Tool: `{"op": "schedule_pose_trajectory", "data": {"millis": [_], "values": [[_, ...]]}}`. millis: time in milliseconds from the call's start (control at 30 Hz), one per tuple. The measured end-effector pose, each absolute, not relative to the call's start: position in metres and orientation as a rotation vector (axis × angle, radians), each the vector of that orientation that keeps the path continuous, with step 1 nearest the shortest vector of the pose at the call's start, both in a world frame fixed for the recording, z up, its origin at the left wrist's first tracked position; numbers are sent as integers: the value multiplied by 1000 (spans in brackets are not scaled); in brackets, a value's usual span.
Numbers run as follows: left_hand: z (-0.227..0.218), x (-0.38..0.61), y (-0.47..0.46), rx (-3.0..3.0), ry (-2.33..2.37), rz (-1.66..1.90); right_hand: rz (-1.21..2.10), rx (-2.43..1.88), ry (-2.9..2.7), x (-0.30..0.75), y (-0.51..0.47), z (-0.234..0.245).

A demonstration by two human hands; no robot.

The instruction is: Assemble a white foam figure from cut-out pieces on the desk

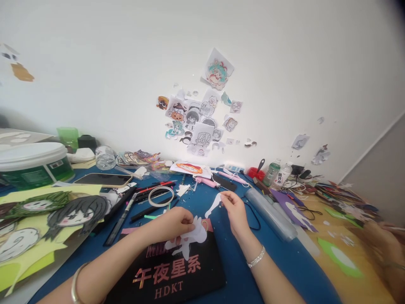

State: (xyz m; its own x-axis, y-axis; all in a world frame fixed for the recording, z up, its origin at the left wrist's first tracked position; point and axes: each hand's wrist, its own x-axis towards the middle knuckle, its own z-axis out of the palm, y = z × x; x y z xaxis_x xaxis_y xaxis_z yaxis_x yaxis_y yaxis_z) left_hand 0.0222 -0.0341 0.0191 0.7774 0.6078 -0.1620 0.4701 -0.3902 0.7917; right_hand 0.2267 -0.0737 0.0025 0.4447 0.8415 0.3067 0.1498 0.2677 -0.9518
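My left hand [180, 223] is closed on a white paper cutout [198, 233] with several lobes, held over a black board [202, 278] with pinkish lettering. To its right, my right hand [234, 210] pinches a slim, curved white paper strip [212, 206] between thumb and fingers. The strip hangs apart from the cutout, above the blue tabletop [243, 261]. Part of the cutout is hidden behind my left fingers.
Coloured paper characters [79, 213] lie at left near a white-lidded bucket [34, 158] and a phone [103, 180]. Pens, a tape roll [161, 196] and pink glue guns [207, 181] lie behind. A clear plastic roll [272, 213] lies right, and another person's hand [376, 236] shows beyond.
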Motion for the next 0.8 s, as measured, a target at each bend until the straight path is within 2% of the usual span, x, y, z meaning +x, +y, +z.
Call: {"op": "schedule_pose_trajectory", "data": {"millis": [367,800], "values": [[18,24,-32,2026,810,204,730,-1149,-1030,223,-74,0],[10,29,-26,1915,874,254,805,-1198,-1429,205,-85,4]]}}
